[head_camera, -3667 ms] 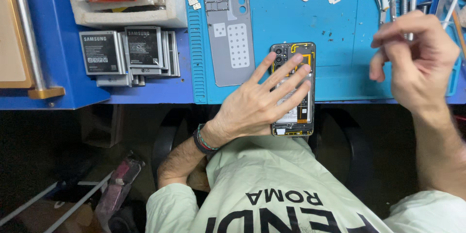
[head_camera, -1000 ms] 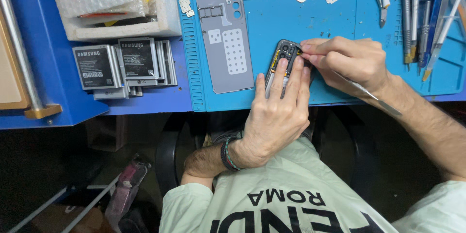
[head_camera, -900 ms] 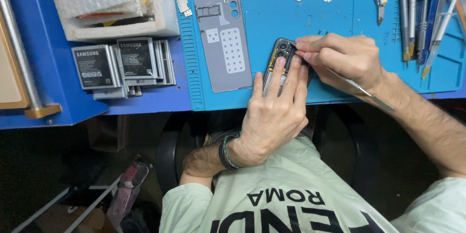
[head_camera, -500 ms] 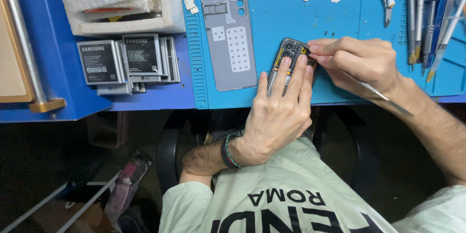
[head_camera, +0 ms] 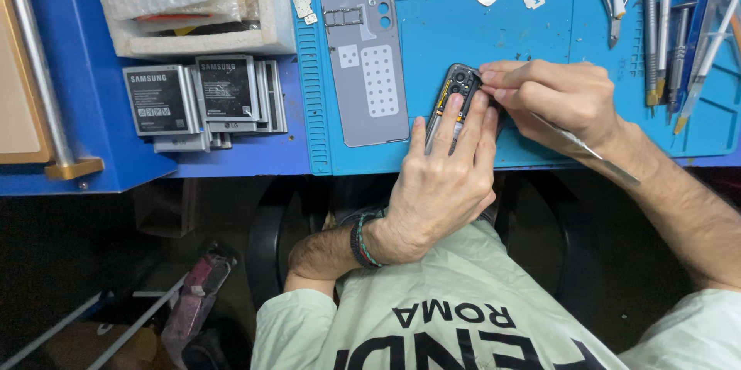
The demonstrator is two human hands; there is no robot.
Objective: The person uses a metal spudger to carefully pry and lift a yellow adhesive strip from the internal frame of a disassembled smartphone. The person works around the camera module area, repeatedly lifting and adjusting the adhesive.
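At nine o'clock of the opened phone [head_camera: 457,91] lies its grey back cover [head_camera: 364,61]. The left hand [head_camera: 444,177] presses flat, fingers spread, pinning the phone. The right hand [head_camera: 556,96] pinches a thin metal tool [head_camera: 583,146] at the phone's two o'clock corner; light, shallow strokes suit best.

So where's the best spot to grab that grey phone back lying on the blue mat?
Probably by the long side edges of the grey back cover, coming from above with fingers on the left and right. It lies flat and thin on the blue mat, and both long edges look free; the left hand sits clear of it.
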